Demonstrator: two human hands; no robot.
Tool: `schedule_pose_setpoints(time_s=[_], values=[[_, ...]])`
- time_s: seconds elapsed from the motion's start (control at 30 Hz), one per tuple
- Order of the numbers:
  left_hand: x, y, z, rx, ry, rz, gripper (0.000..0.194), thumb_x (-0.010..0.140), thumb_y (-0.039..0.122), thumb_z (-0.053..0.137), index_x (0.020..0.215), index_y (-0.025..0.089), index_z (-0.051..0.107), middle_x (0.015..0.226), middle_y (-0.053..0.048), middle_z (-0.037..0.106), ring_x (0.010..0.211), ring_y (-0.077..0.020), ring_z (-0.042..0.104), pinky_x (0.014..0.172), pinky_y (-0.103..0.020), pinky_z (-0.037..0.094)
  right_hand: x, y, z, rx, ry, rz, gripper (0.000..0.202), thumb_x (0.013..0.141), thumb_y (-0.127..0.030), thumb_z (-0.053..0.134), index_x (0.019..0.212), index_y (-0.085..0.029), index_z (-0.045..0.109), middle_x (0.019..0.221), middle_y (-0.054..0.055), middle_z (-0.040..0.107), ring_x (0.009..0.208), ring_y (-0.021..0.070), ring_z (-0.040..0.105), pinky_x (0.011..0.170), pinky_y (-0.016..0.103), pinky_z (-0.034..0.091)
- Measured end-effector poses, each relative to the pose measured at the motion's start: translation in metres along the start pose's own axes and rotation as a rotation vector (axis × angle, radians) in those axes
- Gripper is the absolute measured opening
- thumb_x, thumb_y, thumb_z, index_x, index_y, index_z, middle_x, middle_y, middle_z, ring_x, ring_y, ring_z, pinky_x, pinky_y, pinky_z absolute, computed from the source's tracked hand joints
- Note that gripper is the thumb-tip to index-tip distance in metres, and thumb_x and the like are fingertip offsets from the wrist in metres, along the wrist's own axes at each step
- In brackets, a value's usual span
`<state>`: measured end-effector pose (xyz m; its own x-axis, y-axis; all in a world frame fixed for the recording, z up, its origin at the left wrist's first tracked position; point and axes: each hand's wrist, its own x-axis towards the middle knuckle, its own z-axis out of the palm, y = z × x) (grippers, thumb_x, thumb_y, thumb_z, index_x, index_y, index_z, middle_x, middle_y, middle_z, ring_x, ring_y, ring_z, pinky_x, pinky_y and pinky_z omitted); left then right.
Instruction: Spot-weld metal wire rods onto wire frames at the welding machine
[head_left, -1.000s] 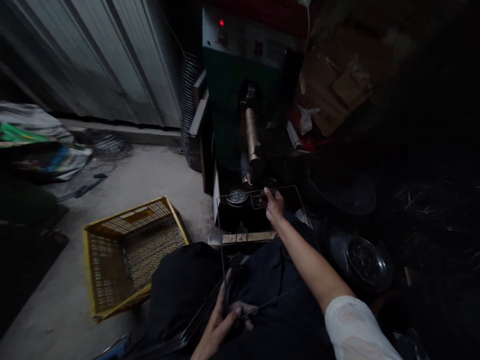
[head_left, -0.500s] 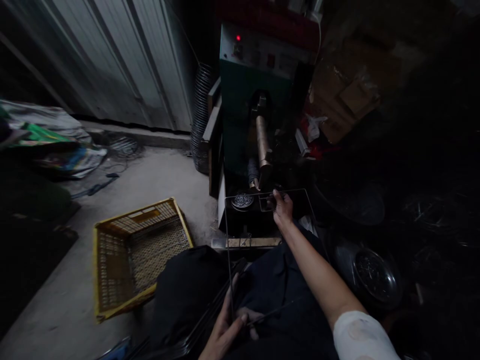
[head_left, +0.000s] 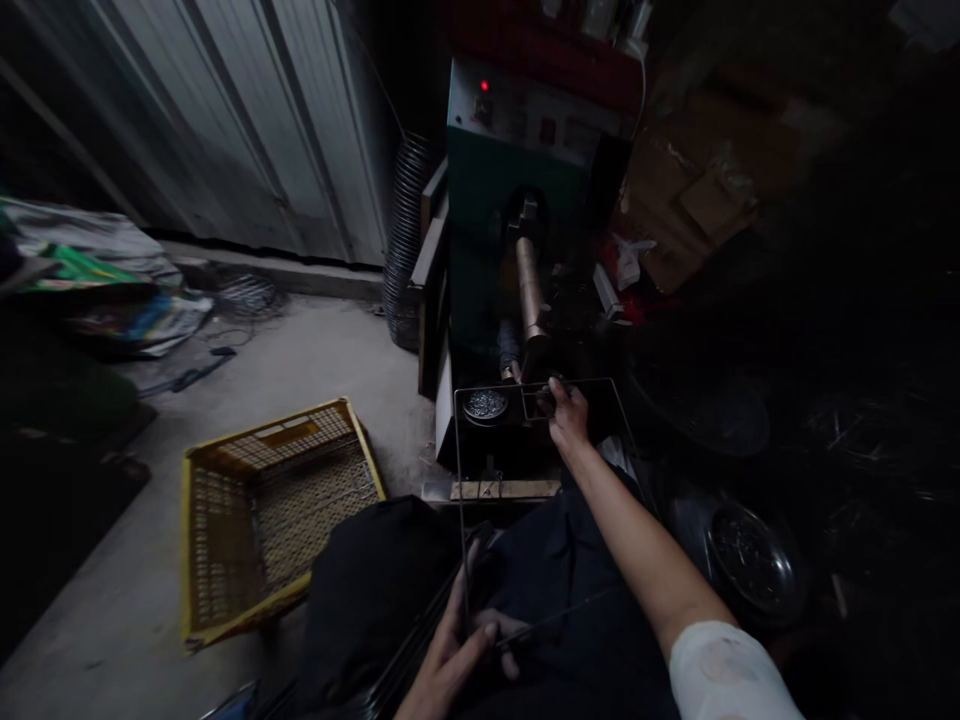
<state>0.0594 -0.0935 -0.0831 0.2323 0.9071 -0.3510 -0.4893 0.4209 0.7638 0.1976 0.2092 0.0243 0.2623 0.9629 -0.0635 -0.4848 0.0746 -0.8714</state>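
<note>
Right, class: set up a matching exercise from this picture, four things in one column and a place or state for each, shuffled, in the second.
Things:
1. yellow crate
2. red light
3. right hand
4. left hand

Places or states:
A. near corner of the wire frame, over the lap
B. on the concrete floor
C. far end of the wire frame, by the machine
D. glowing on the machine's panel

Pairs: 1-B, 2-D, 3-C, 4-A

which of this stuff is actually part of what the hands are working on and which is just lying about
In use:
- wire frame, held at both ends
- right hand, at the frame's far edge under the brass arm
- left hand, at the frame's near corner
- green machine with brass arm

Lying about:
- yellow crate
- cardboard boxes
- metal bowl
- coiled hose
</note>
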Motion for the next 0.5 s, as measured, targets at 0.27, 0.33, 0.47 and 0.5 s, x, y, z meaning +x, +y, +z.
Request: schedule_pose_setpoints(time_s=[0.27, 0.33, 0.47, 0.5], values=[[-0.002, 0.013, 0.008, -0.035, -0.106, 0.088, 0.103, 0.081, 0.046, 0.071, 0.154, 0.041, -0.001, 0.119, -0.011, 0.068, 0.066, -0.0208, 0.068, 0.077, -0.041, 0.055, 0.003, 0.0, 0.001, -0.013, -0.033, -0.009, 0.036, 0.065, -0.031, 0.084, 0.082, -0.016, 0.057, 0.07, -0.002, 0.065, 0.065, 0.0114, 0.062, 0.056, 0.019, 0.054], [-0.005, 0.018, 0.014, -0.053, -0.097, 0.099, 0.1, 0.084, 0.046, 0.069, 0.154, 0.041, -0.002, 0.12, -0.012, 0.068, 0.067, -0.0206, 0.069, 0.076, -0.041, 0.056, 0.004, 0.0, 0.001, -0.024, -0.037, -0.008, 0.035, 0.066, -0.031, 0.084, 0.082, -0.015, 0.057, 0.07, -0.002, 0.064, 0.065, 0.0116, 0.063, 0.056, 0.02, 0.054], [-0.01, 0.029, 0.017, -0.041, -0.032, 0.106, 0.096, 0.081, 0.045, 0.072, 0.155, 0.038, 0.011, 0.13, -0.011, 0.064, 0.092, -0.0274, 0.071, 0.088, -0.041, 0.054, 0.006, -0.001, 0.003, -0.051, -0.032, 0.001, 0.033, 0.068, -0.03, 0.083, 0.08, -0.015, 0.057, 0.069, -0.002, 0.064, 0.063, 0.012, 0.063, 0.058, 0.022, 0.055], [-0.01, 0.031, 0.016, -0.022, -0.008, 0.127, 0.095, 0.08, 0.044, 0.074, 0.155, 0.037, 0.016, 0.134, -0.011, 0.061, 0.104, -0.0291, 0.068, 0.094, -0.041, 0.052, 0.007, -0.001, 0.003, -0.055, -0.032, 0.003, 0.032, 0.068, -0.029, 0.083, 0.079, -0.014, 0.057, 0.068, -0.002, 0.064, 0.063, 0.0122, 0.063, 0.058, 0.022, 0.055]])
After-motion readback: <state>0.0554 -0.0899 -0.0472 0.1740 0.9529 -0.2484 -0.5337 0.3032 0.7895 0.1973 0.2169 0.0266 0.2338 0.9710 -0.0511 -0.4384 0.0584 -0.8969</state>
